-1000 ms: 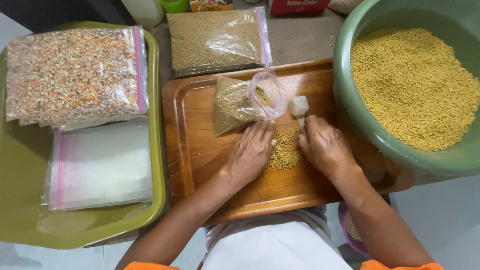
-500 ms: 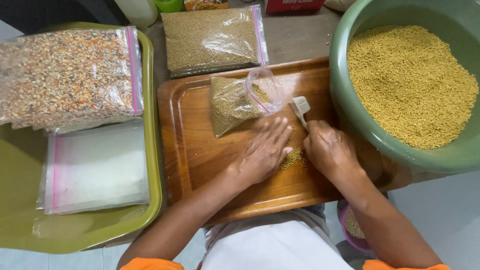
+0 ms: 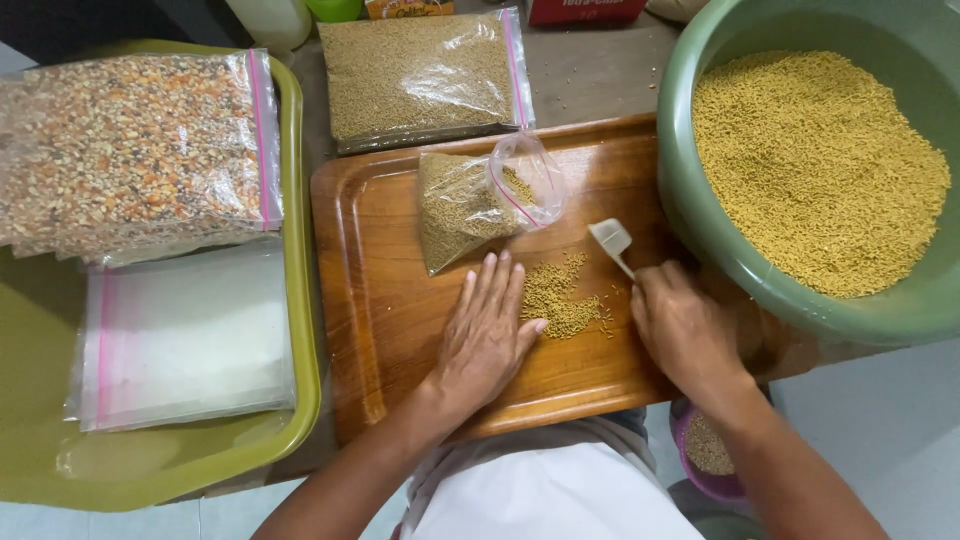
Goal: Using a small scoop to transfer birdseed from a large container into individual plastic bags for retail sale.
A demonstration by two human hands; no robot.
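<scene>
Grain spill [image 3: 562,298] sits on the wooden tray [image 3: 380,300], right between your two hands, so that's the spot everything hangs on. Your left hand [image 3: 487,335] lies flat on the tray, fingers straight and together, holding nothing, with its fingertip edge touching the left side of the spill. Your right hand [image 3: 685,330] is curled shut around the handle of a small white scoop [image 3: 612,240], and the scoop's bowl points up and away from you, just past the spill's upper right corner. So the grain lies to the right of your left fingers and to the left of your right knuckles. Left hand is the closer one, actually touching it; the right is near but apart.

The spill is a loose patch running roughly from the near side toward the far side of the tray, a bit longer that way than across. The scoop's handle runs on a slant, from your fist up toward the open zip bag [image 3: 470,205], which lies half full just beyond the spill with its mouth facing right.

Around all that: a big green basin [image 3: 700,215] of yellow grain overlaps the tray's right edge, a sealed bag of grain [image 3: 420,80] sits past the tray, and a green tray [image 3: 295,330] on the left holds mixed-grain bags [image 3: 130,150] and empty bags [image 3: 190,340].
</scene>
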